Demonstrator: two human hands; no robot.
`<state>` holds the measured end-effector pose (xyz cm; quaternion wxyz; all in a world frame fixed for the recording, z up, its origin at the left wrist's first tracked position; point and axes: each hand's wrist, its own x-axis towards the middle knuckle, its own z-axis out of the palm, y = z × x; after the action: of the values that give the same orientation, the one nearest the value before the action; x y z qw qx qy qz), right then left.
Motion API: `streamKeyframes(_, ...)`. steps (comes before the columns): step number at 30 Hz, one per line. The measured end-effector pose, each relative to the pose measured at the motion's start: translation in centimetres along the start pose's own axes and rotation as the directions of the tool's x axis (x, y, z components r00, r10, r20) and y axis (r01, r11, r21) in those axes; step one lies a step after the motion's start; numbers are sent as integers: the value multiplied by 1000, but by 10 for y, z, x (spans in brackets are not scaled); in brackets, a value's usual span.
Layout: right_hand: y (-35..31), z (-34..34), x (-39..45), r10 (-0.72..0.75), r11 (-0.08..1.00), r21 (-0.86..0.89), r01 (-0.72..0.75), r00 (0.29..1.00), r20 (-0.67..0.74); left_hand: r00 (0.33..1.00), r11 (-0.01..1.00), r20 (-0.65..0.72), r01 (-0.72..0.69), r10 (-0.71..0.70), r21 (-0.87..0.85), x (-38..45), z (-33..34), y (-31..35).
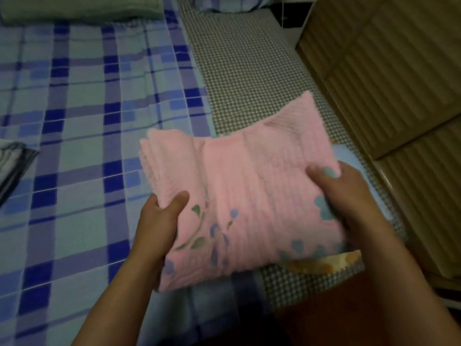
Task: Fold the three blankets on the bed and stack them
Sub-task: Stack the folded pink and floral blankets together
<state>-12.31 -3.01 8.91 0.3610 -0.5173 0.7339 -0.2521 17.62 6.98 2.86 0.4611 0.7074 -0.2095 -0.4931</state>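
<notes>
Both hands hold a folded pink blanket [239,191] over the near right part of the bed [74,121]. The left hand [159,218] grips the left side of the blanket, with its thumb on top and its fingers tucked under where they cannot be seen. The right hand [346,196] grips the right side, with its thumb pressed on top of the pink cloth. The pink blanket has ribbed lines and a picture of blue flowers and green leaves near its front edge. Its far right corner sticks up a bit. Under the pink blanket, at the right, a light blue cloth [354,158] peeks out, and an orange patterned cloth [324,263] peeks out at the front. It is hard to tell if these are one blanket or two. The bed has a blue and white checked sheet. A strip of small black and white checks [249,71] runs along its right side. A folded green blanket [79,8] lies far away at the top left of the bed. A dark striped thing [12,166] lies at the left edge. Brown ribbed panels [386,71] stand to the right of the bed.
</notes>
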Motion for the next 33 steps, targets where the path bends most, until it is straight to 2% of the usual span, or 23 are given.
streamKeyframes(3, 49, -91, 69, 34, 982, 187, -33, 999, 0, 997, 990, 63, 53, -45, -132, -6, 82, 17)
streamKeyframes(5, 86, -125, 124, 64, 974, 216, -70, 997, 33, 991, 974, 86, 114, -99, -195, -2, 131, 10)
streamKeyframes(7, 127, -139, 168, 92, 971, 215, -107, 993, 78, 982, 967, 79, 181, -169, -181, 6, 173, -13)
streamKeyframes(9, 182, -134, 208, 124, 981, 130, -141, 983, 136, 968, 962, 37, 251, -249, -103, 22, 204, -54)
streamKeyframes(11, 229, -120, 235, 178, 984, -57, -170, 967, 184, 949, 935, -96, 312, -299, 170, 34, 221, -95)
streamKeyframes(12, 246, -115, 242, 199, 974, -142, -175, 964, 178, 935, 873, -201, 345, -291, 343, 38, 226, -109)
streamKeyframes(13, 256, -111, 247, 206, 967, -183, -179, 968, 141, 926, 785, -317, 350, -206, 511, 37, 232, -114)
streamKeyframes(14, 261, -106, 250, 167, 962, -233, -145, 983, 74, 924, 674, -383, 289, -10, 679, 35, 240, -115)
streamKeyframes(15, 261, -101, 249, 49, 941, -336, -48, 999, -4, 914, 536, -333, 165, 233, 828, 31, 252, -110)
streamKeyframes(16, 255, -93, 245, -145, 877, -471, 95, 987, -72, 898, 364, -173, 16, 404, 931, 28, 269, -102)
streamKeyframes(17, 242, -81, 237, -354, 775, -584, 239, 931, -89, 880, 206, 20, -133, 475, 969, 25, 289, -93)
streamKeyframes(18, 234, -68, 233, -510, 669, -643, 374, 860, -30, 861, 84, 208, -277, 465, 957, 31, 309, -92)
streamKeyframes(19, 225, -53, 230, -600, 557, -676, 482, 797, 74, 852, 20, 311, -352, 421, 936, 37, 329, -94)
streamKeyframes(20, 226, -37, 232, -624, 461, -698, 548, 759, 185, 864, -1, 340, -366, 372, 931, 48, 342, -99)
streamKeyframes(21, 232, -24, 239, -607, 397, -719, 571, 751, 260, 881, -12, 332, -348, 338, 937, 61, 347, -105)
streamKeyframes(22, 246, -16, 253, -565, 388, -742, 546, 777, 277, 893, -25, 303, -313, 332, 949, 75, 346, -114)
streamKeyframes(25, 302, -5, 296, -440, 471, -785, 403, 878, 188, 894, -29, 175, -179, 412, 983, 105, 320, -151)
streamKeyframes(29, 323, 9, 306, -447, 504, -736, 453, 865, 227, 915, 53, 82, -111, 394, 992, 103, 292, -177)
streamKeyframes(33, 302, -7, 299, -329, 501, -749, 433, 896, 298, 977, 260, -31, -26, 210, 965, 71, 256, -181)
